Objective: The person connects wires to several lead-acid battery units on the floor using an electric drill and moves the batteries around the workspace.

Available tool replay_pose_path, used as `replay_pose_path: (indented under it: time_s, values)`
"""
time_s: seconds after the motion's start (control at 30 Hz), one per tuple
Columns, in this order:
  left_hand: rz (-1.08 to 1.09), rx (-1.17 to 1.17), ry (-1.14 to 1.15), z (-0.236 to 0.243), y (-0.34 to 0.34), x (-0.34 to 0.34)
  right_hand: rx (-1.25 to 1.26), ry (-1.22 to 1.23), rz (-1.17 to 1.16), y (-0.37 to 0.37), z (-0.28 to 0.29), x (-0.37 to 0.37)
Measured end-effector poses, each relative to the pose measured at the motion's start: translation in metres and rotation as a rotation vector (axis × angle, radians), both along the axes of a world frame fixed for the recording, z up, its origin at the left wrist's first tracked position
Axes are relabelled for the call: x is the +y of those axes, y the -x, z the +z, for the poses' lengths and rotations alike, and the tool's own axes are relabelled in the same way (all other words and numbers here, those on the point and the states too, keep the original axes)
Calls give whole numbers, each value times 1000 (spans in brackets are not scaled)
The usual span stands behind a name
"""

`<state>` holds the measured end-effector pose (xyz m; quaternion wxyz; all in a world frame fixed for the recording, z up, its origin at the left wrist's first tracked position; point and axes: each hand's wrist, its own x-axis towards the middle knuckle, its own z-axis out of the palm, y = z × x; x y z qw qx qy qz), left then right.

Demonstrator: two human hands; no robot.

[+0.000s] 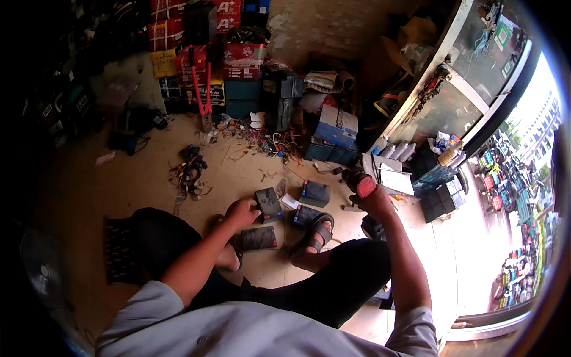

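Observation:
My left hand (242, 215) is closed at the left side of a dark, block-shaped battery (269, 204), fingertips against its edge. Out to the right, my right hand (375, 201) is wrapped round a black power tool with a red end (365, 187); its exact kind is hard to make out. Between my feet lies another battery (259, 238) with a red mark at one corner. A third battery (316, 193) sits farther off, and one more (306, 216) is partly behind my right foot. A small white piece (290, 201) lies among them.
Tangled wires (190, 169) and scraps (267, 143) litter the floor ahead. Long red-handled cutters (202, 98) lean against stacked boxes (242, 59). A blue-grey box (336, 126) tops dark batteries. Spray cans (399, 150) and more batteries (443, 201) stand by the glass door (458, 83) at right.

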<state>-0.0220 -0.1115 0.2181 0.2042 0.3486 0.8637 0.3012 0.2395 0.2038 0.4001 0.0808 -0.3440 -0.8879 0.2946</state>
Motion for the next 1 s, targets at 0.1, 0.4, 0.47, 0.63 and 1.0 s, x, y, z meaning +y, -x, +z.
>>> replay_pose_path:
  time_s: [0.1,0.4,0.47,0.63,1.0]
  values:
    - [-22,68,28,-14,-11,-9,14,-13,-5,-11,2,-5]
    - [-81,18,-7,30,-34,-1,193,-127,-28,-39,19,-21]
    - [-121,29,-57,46,-38,6,135,-127,-107,-50,42,-30]
    - [-116,181,-426,59,-6,-18,391,-31,-211,-84,44,-18]
    - [216,-39,-236,183,47,-152,196,185,-844,-207,-233,-141]
